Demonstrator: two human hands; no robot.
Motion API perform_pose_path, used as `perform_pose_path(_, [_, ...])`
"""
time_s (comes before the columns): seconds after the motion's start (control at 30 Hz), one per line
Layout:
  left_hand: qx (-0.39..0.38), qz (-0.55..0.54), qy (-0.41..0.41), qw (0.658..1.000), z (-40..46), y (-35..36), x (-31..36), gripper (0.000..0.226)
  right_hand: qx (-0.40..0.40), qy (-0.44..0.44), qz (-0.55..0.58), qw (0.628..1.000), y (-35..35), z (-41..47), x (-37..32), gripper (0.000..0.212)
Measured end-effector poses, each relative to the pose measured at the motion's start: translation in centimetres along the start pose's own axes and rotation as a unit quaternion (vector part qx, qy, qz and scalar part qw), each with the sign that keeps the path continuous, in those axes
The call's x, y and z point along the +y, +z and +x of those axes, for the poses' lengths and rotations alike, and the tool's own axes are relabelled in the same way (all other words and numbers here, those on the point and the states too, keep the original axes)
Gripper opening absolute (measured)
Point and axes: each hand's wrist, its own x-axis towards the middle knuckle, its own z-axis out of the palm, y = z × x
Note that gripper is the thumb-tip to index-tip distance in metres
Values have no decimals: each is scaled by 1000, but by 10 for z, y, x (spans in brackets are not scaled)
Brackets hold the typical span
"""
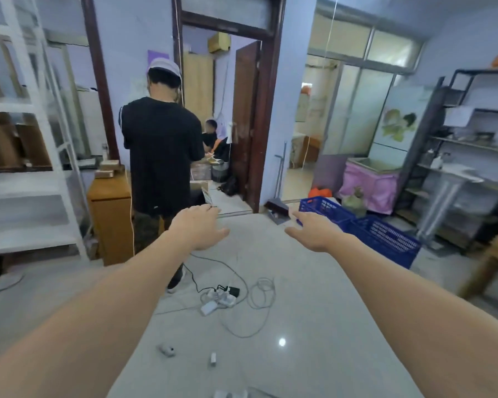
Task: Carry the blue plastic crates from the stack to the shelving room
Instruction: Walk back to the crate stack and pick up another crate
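Observation:
Two blue plastic crates stand on the floor at the right, by the dark shelving: the nearer crate [385, 239] and a farther crate [324, 208] behind it. Both my arms stretch forward over the grey floor. My left hand [197, 228] hangs in mid-air with fingers spread and nothing in it. My right hand [318, 231] is likewise empty, fingers apart, its fingertips overlapping the farther crate's near corner in view; whether it touches the crate I cannot tell.
A person in a black shirt [161, 150] stands ahead left, back turned, beside a wooden cabinet [110, 214]. A power strip with cables [222, 297] lies on the floor ahead. An open doorway [219, 124] is behind; white shelves [26, 168] stand left, a dark rack [457, 168] right.

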Motion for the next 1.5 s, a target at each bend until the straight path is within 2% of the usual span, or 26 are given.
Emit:
perform_pose_path(0.23, [-27,2,55,998,154,50,14,77,0,27,-5,1000,20,113,39,72])
perform_pose_path(0.4, [-43,-6,82,996,265,58,21,77,20,64,-8,998,10,183,71,71])
perform_pose_path(0.67, [-40,-12,174,984,445,69,118,73,46,144,-19,988,-11,298,188,71])
perform_pose_path(0.83, [-24,-40,217,975,538,80,184,63,45,158,-20,986,-24,375,268,71])
perform_pose_path(1.0, [-13,-37,196,980,634,90,227,64,49,151,-32,987,-38,467,340,69])
perform_pose_path(1.2, [-36,-35,168,984,753,119,239,69,18,140,-23,990,-28,577,397,74])
perform_pose_path(1.5, [-62,-44,172,982,986,168,270,70,27,156,-25,987,-22,776,503,70])
